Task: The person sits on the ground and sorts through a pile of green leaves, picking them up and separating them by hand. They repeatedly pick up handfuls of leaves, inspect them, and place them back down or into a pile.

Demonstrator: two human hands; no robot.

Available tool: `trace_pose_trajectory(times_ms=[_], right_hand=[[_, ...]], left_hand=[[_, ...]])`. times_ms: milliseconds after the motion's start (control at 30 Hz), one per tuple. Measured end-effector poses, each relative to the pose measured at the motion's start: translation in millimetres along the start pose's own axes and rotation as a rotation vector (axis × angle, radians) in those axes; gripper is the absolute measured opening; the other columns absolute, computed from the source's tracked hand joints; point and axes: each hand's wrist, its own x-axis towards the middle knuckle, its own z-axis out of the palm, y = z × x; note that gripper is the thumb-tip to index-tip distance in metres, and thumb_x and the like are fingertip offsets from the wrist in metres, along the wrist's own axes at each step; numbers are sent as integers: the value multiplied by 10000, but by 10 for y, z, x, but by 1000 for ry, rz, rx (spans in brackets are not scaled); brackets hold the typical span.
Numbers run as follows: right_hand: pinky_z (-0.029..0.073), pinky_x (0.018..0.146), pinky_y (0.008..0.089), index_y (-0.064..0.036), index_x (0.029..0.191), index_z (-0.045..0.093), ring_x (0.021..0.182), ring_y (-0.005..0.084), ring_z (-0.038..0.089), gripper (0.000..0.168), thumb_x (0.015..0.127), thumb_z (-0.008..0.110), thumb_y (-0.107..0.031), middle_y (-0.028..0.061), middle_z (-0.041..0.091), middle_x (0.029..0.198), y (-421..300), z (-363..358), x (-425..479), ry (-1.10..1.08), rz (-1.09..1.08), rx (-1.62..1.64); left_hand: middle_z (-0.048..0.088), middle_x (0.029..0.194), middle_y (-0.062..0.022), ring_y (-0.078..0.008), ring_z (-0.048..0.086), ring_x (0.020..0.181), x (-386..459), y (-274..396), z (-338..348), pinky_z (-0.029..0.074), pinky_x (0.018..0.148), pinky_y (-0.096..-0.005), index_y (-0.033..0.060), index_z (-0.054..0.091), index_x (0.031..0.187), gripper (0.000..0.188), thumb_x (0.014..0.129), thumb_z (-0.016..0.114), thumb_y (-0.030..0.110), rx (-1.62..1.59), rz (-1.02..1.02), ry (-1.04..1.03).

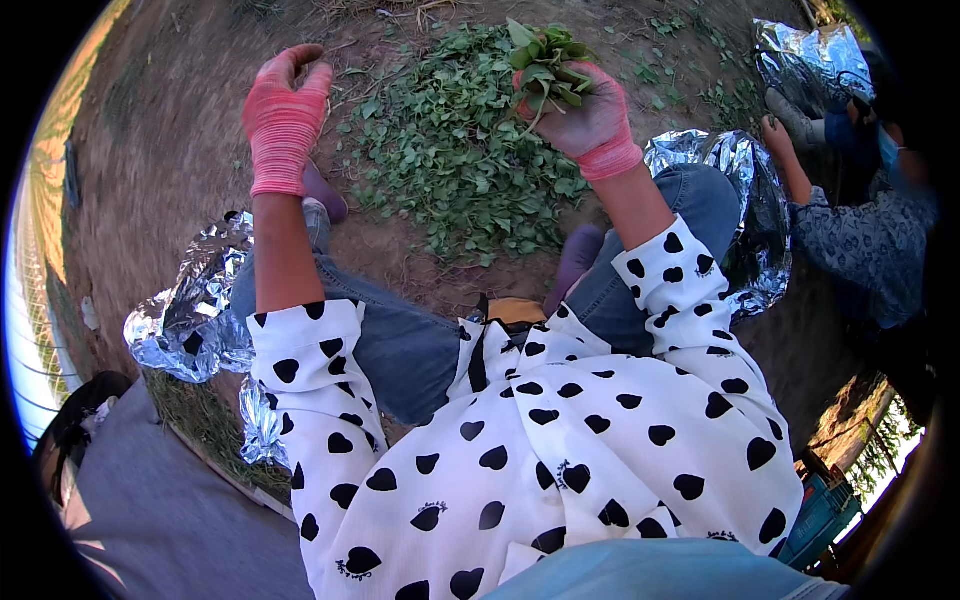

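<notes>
My right hand (589, 124), in a pink and grey work glove, grips a small bunch of leafy green stems (551, 67) above the ground. The leaves stick up past my fingers. Below and between my hands lies a wide, loose heap of picked green leaves (469, 150) on bare soil. My left hand (289, 112), in a matching pink glove, hovers to the left of the heap with nothing visible in it. Its thumb and forefinger are bent towards each other, with a small gap between them; the other fingers are mostly hidden.
Crumpled silver foil sheeting lies beside my left leg (199, 315) and right knee (757, 195). At the right sits another person (862, 240), near more silver sheeting (814, 60). Grey cloth (187, 495) spreads at lower left. A teal crate (821, 517) stands at lower right.
</notes>
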Motion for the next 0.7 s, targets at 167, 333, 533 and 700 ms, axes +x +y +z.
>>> trace_pose_trajectory(times_ms=[167,333,533,700], right_hand=[[454,751,364,-50,1129,549,926,215,561,305,833,567,-125,90,589,1099,39,129,-47,219,-66,-215],[515,732,374,-49,1079,542,926,205,592,261,818,531,-36,84,598,1020,204,216,27,221,-72,-331],[497,811,366,-41,1103,524,939,217,587,298,808,519,0,88,590,1033,335,244,38,230,-144,-382],[495,824,369,-36,1115,519,953,222,584,313,806,513,15,93,588,1046,316,229,47,216,-131,-359]], left_hand=[[656,965,-26,-90,601,864,-61,73,112,479,771,-230,48,645,1076,232,867,629,148,-292,161,38],[639,900,2,-62,577,829,-475,639,184,467,733,-198,25,644,1048,216,866,644,141,-719,91,-342],[644,870,1,-64,589,786,-460,764,401,483,719,-202,13,644,1010,201,848,659,131,-540,207,-447],[648,840,-15,-55,582,743,-446,775,405,491,656,-215,45,666,957,178,824,676,162,-740,96,-420]])
